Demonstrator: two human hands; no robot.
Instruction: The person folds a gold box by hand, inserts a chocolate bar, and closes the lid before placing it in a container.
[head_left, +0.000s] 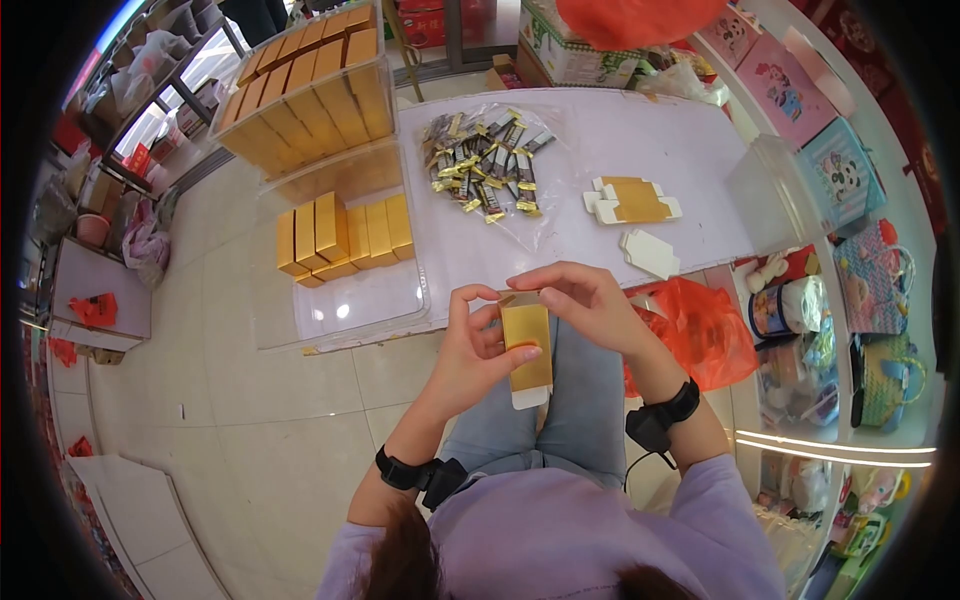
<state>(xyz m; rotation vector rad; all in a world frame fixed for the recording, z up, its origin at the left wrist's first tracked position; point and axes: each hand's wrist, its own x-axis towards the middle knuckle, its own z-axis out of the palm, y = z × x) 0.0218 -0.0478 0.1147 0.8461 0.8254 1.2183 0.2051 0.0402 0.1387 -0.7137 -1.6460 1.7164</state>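
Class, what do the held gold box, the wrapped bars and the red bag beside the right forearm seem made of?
Held gold box: probably thin card, metallic outside; white flap shows.
Wrapped bars: plastic or foil wrappers, perhaps; glossy gold ends.
Red bag: likely thin plastic; shiny, crinkled.

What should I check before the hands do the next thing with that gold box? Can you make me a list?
1. Left hand holding the gold box: ok, its thumb lies across the front.
2. Right hand at the box's top end: ok, its fingers are there.
3. Bottom end closed: not ok, a white flap sticks out.
4. Anything inside the box: cannot tell, the inside is hidden.
5. Wrapped bars out on the table: ok, they lie in a loose pile.
6. Space in the nearer clear tub: ok, part of its floor is bare.
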